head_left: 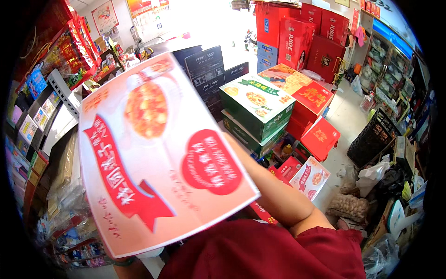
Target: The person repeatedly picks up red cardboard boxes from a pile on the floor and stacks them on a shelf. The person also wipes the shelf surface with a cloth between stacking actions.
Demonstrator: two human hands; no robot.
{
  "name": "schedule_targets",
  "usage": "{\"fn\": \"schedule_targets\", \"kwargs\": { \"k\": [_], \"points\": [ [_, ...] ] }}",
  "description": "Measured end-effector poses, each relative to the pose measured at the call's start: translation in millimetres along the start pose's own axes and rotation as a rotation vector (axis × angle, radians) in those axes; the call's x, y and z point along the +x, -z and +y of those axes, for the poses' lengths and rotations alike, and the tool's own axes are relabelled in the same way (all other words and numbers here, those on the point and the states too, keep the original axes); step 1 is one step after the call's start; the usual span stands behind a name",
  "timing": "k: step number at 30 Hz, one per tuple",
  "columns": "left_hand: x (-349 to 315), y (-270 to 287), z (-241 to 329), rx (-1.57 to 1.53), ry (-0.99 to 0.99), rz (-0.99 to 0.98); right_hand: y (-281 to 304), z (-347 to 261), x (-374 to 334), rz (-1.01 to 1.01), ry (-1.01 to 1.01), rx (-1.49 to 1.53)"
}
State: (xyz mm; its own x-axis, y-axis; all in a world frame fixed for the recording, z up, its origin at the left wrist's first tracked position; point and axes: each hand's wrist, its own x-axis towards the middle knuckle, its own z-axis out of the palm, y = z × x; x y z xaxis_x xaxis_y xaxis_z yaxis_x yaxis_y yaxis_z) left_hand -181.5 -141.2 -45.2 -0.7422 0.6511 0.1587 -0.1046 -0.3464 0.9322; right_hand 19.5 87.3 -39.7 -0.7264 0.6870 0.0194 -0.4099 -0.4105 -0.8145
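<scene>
A large pink and white carton with red banners and a printed bowl of food is held up, tilted, in front of my chest. My right forearm reaches up to its right edge, and my right hand goes behind it, fingers hidden. At the carton's lower left corner a small part of my left hand or wrist shows; its fingers are out of sight behind the cardboard. Both arms bear on this carton. To its right stands a stack of green and white cartons.
Red gift boxes are piled at the back, with black cartons to their left. A similar pink carton sits low on the right. Farther right are a black crate, a net sack and plastic bags. Packed shelves line the left.
</scene>
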Motion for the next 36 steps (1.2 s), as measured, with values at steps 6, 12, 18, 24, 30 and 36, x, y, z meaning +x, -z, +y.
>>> {"fn": "schedule_targets", "kwargs": {
  "k": [6, 12, 18, 24, 30, 36],
  "points": [
    [-18, -64, -22, -0.295, 0.319, -0.151, 62, -8, -41, 0.119, -0.06, -0.103],
    [8, -75, -117, -0.204, 0.483, -0.662, 109, -18, -72, 0.314, -0.068, -0.194],
    [3, -54, -204, -0.254, 0.512, -0.47, 149, 45, -37, 0.325, -0.173, -0.009],
    [1, -25, -270, -0.181, 0.616, -0.335, 205, 106, -12, 0.329, -0.259, -0.082],
    [11, -4, -324, -0.129, 0.667, -0.226, 237, 142, 17, 0.329, -0.406, -0.063],
    [24, -12, -338, -0.185, 0.689, -0.172, 259, 161, 44, 0.324, -0.406, -0.086]
  ]
}}
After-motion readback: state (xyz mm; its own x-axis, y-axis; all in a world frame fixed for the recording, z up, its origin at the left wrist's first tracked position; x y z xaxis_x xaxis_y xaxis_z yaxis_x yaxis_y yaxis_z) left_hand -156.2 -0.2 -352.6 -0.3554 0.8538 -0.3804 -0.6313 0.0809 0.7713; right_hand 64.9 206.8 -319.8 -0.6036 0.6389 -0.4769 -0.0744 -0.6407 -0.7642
